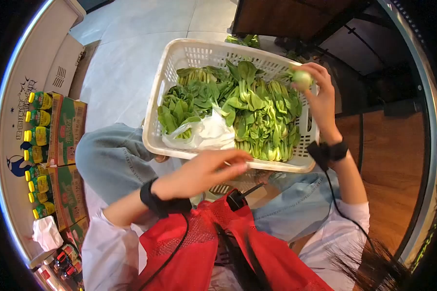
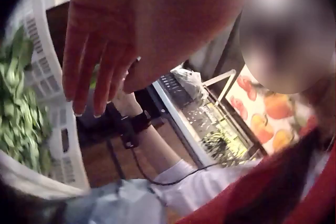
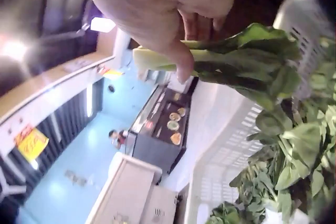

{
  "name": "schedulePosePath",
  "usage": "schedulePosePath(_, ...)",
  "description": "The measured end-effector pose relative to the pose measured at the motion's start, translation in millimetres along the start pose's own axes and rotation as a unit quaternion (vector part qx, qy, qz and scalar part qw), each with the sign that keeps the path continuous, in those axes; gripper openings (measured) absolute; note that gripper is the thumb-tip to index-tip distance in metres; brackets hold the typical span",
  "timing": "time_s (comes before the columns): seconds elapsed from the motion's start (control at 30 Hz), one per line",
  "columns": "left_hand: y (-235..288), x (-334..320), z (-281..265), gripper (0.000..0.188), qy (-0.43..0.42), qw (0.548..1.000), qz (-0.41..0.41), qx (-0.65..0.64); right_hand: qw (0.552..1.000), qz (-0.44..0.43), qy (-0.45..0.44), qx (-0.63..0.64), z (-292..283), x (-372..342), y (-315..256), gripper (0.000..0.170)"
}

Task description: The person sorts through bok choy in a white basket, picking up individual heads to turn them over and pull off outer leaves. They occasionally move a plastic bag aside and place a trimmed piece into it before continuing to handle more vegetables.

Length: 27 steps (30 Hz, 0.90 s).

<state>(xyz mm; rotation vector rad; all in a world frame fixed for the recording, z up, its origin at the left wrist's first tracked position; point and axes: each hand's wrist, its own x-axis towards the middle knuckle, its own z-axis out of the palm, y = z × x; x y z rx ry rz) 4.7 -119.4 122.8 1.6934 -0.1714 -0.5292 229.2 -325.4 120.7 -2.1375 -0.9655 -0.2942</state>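
My right hand (image 1: 323, 97) pinches a head of bok choy (image 1: 302, 80) between thumb and fingers at the right rim of a white plastic basket (image 1: 156, 92). In the right wrist view, that bok choy (image 3: 241, 64) lies sideways, pale base to the left and dark leaves to the right. Rows of bok choy (image 1: 272, 119) fill the basket's right and back. A white plastic bag (image 1: 211, 133) lies at its front left, beside looser greens (image 1: 177, 111). My left hand (image 1: 204, 169) hovers by the basket's front rim, fingers extended and holding nothing.
Cartons (image 1: 69, 131) with yellow-capped bottles (image 1: 41, 119) stand along the left. More greens (image 1: 245, 40) show just behind the basket. A wooden panel (image 1: 388, 160) rises at the right. My knees (image 1: 109, 150) flank the basket's near side.
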Motion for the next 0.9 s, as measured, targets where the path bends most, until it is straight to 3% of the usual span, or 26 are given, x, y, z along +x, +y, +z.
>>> schedulePosePath(0.03,-2.4,8.9,-5.6,0.048,0.003,0.99,-0.02,-0.137,0.998,-0.036,0.002,-0.045,-5.8,-6.0,-32.7,0.039)
schedulePosePath(0.1,-7.3,30.3,-16.3,0.058,0.01,0.914,-0.06,-0.401,0.99,-0.106,0.021,-0.092,2.3,-28.5,-73.2,0.04)
schedulePosePath(0.17,-2.0,41.3,-26.2,0.07,0.021,0.895,-0.041,-0.443,0.984,-0.15,0.025,-0.088,16.5,-50.4,-96.8,0.038)
schedulePosePath(0.2,-2.6,43.9,-29.6,0.061,0.022,0.882,-0.026,-0.47,0.984,-0.157,0.01,-0.083,22.8,-58.2,-104.9,0.036)
schedulePosePath(0.3,-2.3,46.7,-31.9,0.051,0.034,0.939,0.021,-0.341,0.985,-0.163,-0.046,-0.016,44.9,-75.1,-96.6,0.044)
schedulePosePath(0.33,-18.9,51.9,-33.2,0.039,0.052,0.932,0.015,-0.359,0.989,-0.144,-0.045,0.004,47.1,-77.4,-93.1,0.044)
schedulePosePath(0.4,-27.6,52.9,-35.9,0.037,0.091,0.95,0.042,-0.297,0.992,-0.109,-0.045,0.041,48.3,-77.1,-85.0,0.046)
schedulePosePath(0.47,-33.7,50.9,-38.8,0.037,0.139,0.955,0.06,-0.255,0.989,0.045,0.015,0.142,45.1,-73.0,-82.7,0.042)
schedulePosePath(0.5,-37.7,48.1,-38.3,0.037,0.145,0.953,0.044,-0.261,0.973,0.126,0.043,0.191,44.7,-73.9,-82.4,0.04)
schedulePosePath(0.6,-39.5,43.9,-35.5,0.039,0.14,0.949,0.0,-0.282,0.88,0.261,-0.024,0.396,49.1,-66.4,-67.8,0.03)
schedulePosePath(0.73,-48.1,44.1,-27.1,0.04,0.053,0.942,-0.018,-0.33,0.871,0.303,-0.089,0.375,44.2,-64.0,-63.8,0.016)
schedulePosePath(0.9,-52.6,44.3,-23.8,0.042,0.01,0.911,0.0,-0.413,0.865,0.292,-0.075,0.4,36.9,-61.7,-58.7,0.016)
